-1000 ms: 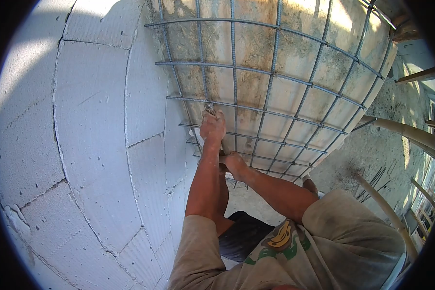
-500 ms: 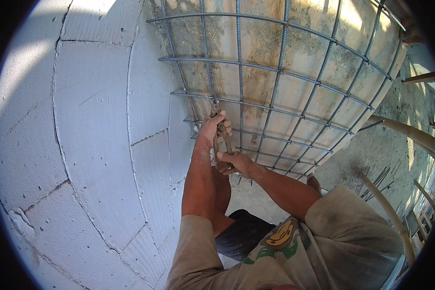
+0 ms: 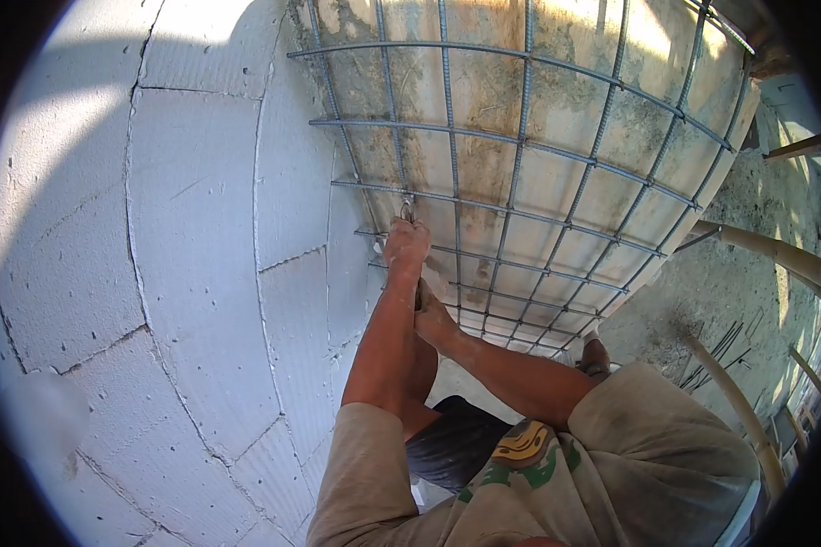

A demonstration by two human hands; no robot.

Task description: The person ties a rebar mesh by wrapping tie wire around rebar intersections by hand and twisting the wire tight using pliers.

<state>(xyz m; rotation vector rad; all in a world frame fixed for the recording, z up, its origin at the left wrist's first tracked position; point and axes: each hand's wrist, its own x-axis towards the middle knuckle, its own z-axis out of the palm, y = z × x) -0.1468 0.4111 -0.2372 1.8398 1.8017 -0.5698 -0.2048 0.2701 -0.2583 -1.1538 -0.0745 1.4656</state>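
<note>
A pair of pincers point(image 3: 407, 211) points up at a crossing of the rebar grid point(image 3: 456, 196), with its jaws at or very near the bars. My left hand point(image 3: 406, 242) is closed around the tool just below its jaws. Lower down, my right hand point(image 3: 435, 319) is wrapped around the handle ends, partly behind my left forearm. Most of the handles are hidden by my hands. Whether wire sits in the jaws is too small to tell.
Behind the grid stands a stained formwork panel point(image 3: 493, 169). A white block wall point(image 3: 201, 228) rises close on the left. Slanting wooden poles point(image 3: 762, 246) and loose steel rods point(image 3: 721, 351) are at the right. A foot point(image 3: 595, 356) shows below the panel.
My left hand has turned over, its back now facing up and covering more of the pincers. The two handles, seen apart before, are now mostly hidden. The view has shifted slightly.
</note>
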